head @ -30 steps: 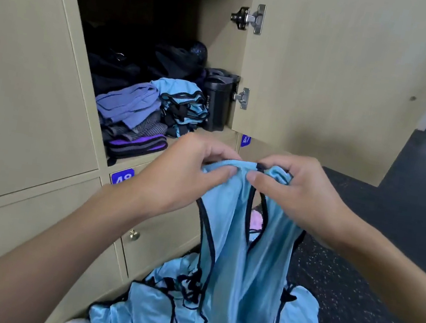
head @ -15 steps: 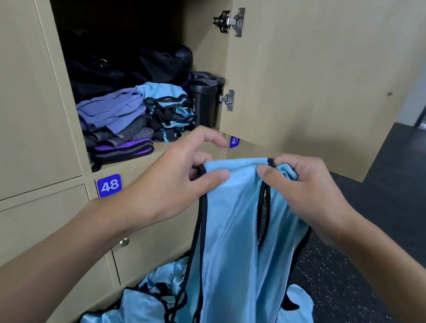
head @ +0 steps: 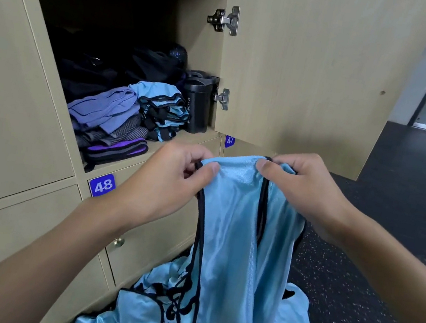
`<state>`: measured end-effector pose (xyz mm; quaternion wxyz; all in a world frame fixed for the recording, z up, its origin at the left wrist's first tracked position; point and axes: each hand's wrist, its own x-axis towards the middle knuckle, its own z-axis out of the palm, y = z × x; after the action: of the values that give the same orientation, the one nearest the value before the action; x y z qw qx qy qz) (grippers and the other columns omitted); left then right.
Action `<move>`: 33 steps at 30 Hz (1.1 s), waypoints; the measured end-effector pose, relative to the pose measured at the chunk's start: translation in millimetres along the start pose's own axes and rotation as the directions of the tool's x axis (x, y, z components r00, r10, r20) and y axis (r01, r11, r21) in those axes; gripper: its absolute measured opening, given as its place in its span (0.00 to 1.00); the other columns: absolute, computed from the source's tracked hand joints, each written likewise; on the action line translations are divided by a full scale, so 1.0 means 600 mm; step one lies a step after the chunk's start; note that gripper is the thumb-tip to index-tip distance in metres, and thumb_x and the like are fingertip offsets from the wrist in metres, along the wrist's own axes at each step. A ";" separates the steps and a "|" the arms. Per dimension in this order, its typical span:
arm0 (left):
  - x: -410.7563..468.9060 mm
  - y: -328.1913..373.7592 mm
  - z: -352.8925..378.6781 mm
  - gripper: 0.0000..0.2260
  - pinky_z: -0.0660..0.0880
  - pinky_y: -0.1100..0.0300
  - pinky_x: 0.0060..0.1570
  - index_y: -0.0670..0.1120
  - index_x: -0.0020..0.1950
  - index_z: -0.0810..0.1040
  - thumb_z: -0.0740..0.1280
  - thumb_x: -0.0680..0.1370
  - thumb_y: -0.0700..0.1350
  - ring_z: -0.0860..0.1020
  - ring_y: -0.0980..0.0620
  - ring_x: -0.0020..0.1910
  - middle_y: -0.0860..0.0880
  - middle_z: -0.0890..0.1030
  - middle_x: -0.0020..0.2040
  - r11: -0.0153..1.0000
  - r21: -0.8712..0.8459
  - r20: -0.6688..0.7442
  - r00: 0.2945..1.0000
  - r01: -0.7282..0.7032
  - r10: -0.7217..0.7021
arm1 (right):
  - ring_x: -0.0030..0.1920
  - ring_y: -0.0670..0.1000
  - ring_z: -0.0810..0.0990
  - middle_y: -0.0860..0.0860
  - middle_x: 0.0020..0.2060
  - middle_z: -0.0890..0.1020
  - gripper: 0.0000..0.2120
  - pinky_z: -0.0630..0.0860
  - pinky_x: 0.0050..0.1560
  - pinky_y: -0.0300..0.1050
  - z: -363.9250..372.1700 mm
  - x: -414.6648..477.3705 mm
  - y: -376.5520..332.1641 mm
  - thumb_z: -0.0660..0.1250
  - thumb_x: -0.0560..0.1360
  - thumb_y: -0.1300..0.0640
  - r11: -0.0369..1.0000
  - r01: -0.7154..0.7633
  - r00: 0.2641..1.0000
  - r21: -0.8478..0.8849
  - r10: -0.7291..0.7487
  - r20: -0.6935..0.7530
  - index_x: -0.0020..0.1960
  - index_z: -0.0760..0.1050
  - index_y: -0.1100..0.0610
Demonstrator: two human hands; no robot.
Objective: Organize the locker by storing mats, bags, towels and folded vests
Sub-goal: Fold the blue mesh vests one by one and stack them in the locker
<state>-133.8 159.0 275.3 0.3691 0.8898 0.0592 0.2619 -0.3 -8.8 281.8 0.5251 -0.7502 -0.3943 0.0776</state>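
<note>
Pinching the top edge of a blue vest [head: 236,221] with both hands. The left hand [head: 172,180] has thumb and forefinger on one shoulder corner. The right hand [head: 302,192] grips the other, fingers curled round the fabric. My read: shoulders are spread level so it hangs flat, ready to fold. Long axis is vertical, shoulders up, lower end down in the pile of loose vests [head: 142,317] on the floor [head: 379,299]. The vest hangs in front of the lower doors, just below the open locker [head: 153,144]. On the shelf, the folded vests [head: 161,108] sit between a purple cloth stack [head: 105,110] and a black bottle [head: 197,105], with dark bags [head: 86,71] behind. The door [head: 319,66] is swung right, so the opening is clear for loading.
</note>
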 end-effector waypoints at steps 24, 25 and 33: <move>-0.011 0.019 0.017 0.17 0.76 0.59 0.48 0.57 0.46 0.83 0.76 0.63 0.64 0.80 0.59 0.44 0.58 0.84 0.43 0.993 0.071 -0.066 0.994 0.091 -0.087 | 0.50 0.52 0.85 0.60 0.50 0.85 0.18 0.80 0.55 0.42 0.013 -0.018 -0.024 0.54 0.76 0.79 0.693 -0.348 0.915 0.631 0.105 0.389 0.54 0.79 0.67; -0.010 0.018 0.021 0.14 0.75 0.63 0.44 0.56 0.45 0.83 0.77 0.65 0.61 0.80 0.60 0.41 0.58 0.83 0.41 0.993 0.083 -0.104 0.992 0.084 -0.076 | 0.53 0.53 0.85 0.60 0.51 0.85 0.18 0.79 0.57 0.44 0.013 -0.018 -0.024 0.54 0.76 0.79 0.691 -0.353 0.912 0.631 0.103 0.398 0.58 0.77 0.69; -0.006 0.013 0.028 0.07 0.67 0.64 0.27 0.50 0.46 0.86 0.70 0.74 0.40 0.69 0.58 0.24 0.54 0.83 0.37 0.991 0.108 -0.255 0.966 0.080 -0.051 | 0.49 0.54 0.86 0.59 0.47 0.86 0.11 0.82 0.53 0.45 0.016 -0.017 -0.020 0.63 0.77 0.72 0.863 -0.233 0.960 0.448 0.132 0.245 0.58 0.76 0.64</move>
<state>-129.2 142.1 269.2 0.3142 0.8670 0.1502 0.3564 -18.6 -7.1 285.0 0.6383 -0.6215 -0.3428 0.2982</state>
